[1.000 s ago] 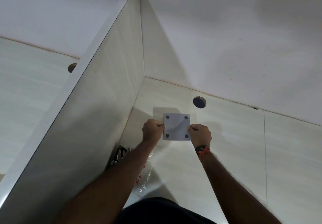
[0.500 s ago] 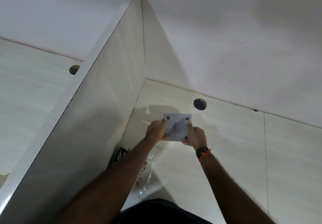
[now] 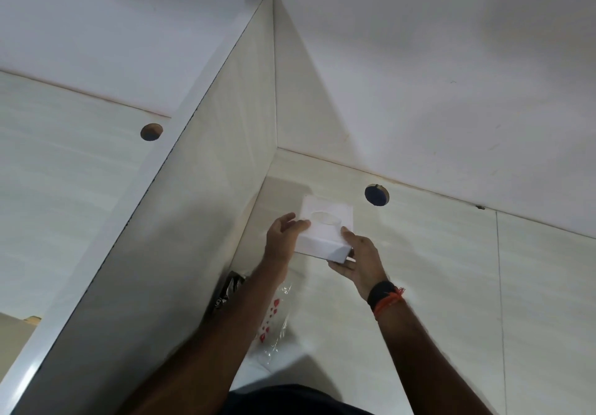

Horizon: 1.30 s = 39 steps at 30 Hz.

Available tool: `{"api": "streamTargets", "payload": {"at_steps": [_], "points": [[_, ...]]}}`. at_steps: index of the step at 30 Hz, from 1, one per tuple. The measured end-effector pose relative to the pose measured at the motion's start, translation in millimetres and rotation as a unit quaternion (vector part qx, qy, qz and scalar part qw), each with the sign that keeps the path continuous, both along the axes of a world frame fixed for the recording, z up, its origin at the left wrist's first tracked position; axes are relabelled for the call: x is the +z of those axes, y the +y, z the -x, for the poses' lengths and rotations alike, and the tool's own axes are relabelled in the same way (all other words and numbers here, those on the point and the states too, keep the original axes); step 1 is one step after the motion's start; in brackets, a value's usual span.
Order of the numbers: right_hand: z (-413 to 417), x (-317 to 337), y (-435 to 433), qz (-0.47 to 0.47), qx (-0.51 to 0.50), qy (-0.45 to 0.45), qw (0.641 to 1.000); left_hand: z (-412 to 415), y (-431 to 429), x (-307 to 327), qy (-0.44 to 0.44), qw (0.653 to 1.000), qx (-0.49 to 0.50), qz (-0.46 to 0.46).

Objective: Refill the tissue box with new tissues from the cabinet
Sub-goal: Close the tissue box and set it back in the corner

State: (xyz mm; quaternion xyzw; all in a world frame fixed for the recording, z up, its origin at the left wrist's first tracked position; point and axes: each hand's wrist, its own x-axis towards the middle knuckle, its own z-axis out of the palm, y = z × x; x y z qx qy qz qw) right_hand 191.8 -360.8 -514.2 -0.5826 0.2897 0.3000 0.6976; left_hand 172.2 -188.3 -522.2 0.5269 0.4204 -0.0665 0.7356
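You hold a white tissue box (image 3: 324, 232) between both hands, its top face turned up toward you and showing an oval dispensing slot; the box tilts, its near lower edge dipping toward your right palm. Your left hand (image 3: 283, 237) presses its fingers flat against the box's left side, thumb spread apart from them. Your right hand (image 3: 358, 258) cups the box from beneath and at its right near corner, one fingertip lying on the top face beside the slot, so the box is clamped between the two hands rather than pinched by either alone. Whether the box rests on the pale shelf surface (image 3: 435, 269) under it or hangs just above, the view does not settle.

Beyond the grip, a round dark hole (image 3: 376, 194) is cut in the shelf, just past the box's far right corner. On your right wrist sit a black band (image 3: 382, 292) and an orange thread (image 3: 390, 301). Below your left forearm lies a clear plastic bag (image 3: 274, 321) printed with red hearts, and beside it a dark crumpled wrapper (image 3: 227, 292) against the upright cabinet partition (image 3: 193, 221). Left of that partition, another round hole (image 3: 151, 131) opens in the neighbouring compartment. A white wall (image 3: 419, 59) rises behind.
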Motion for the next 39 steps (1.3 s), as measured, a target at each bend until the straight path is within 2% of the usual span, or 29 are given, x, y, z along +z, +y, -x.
{"api": "streamTargets", "payload": {"at_steps": [5,9,13,19,23,26,29,32,34,37,39], "points": [[-10.3,0.7,11.8,-0.041,-0.024,0.021,0.999,-0.3,15.2,-0.4,-0.010,1.000,-0.009,-0.019],[-43.8,-7.2,25.7,-0.045,-0.077,0.021,0.996,-0.2,28.3,7.6,-0.011,0.994,-0.075,-0.084],[-90.8,-21.5,31.5,-0.031,-0.113,0.017,0.993,13.8,39.2,5.9,-0.015,0.990,-0.103,-0.093],[-129.7,-34.0,36.9,-0.015,-0.132,0.019,0.991,35.2,43.4,-5.9,0.025,0.987,-0.111,-0.111],[-140.8,-46.4,39.5,0.074,-0.135,0.022,0.988,44.1,46.2,-11.5,0.032,0.982,-0.125,-0.135],[-149.0,-65.1,34.0,0.146,-0.110,0.006,0.983,52.9,49.1,-19.2,0.036,0.975,-0.144,-0.167],[-155.0,-69.9,27.2,0.179,-0.063,-0.026,0.982,64.0,51.2,-22.0,0.041,0.958,-0.182,-0.219],[-149.4,-56.9,23.8,0.190,-0.015,-0.070,0.979,77.8,54.6,-16.3,0.043,0.933,-0.232,-0.272],[-135.6,-50.3,23.2,0.212,-0.018,-0.076,0.974,89.1,57.7,-15.6,0.049,0.915,-0.255,-0.309],[-76.9,-43.6,26.4,0.174,-0.038,-0.072,0.981,110.0,62.0,-22.9,0.059,0.895,-0.247,-0.367],[-19.2,-48.0,29.3,0.169,0.025,-0.047,0.984,125.2,63.8,-30.9,0.063,0.886,-0.227,-0.399]]}}
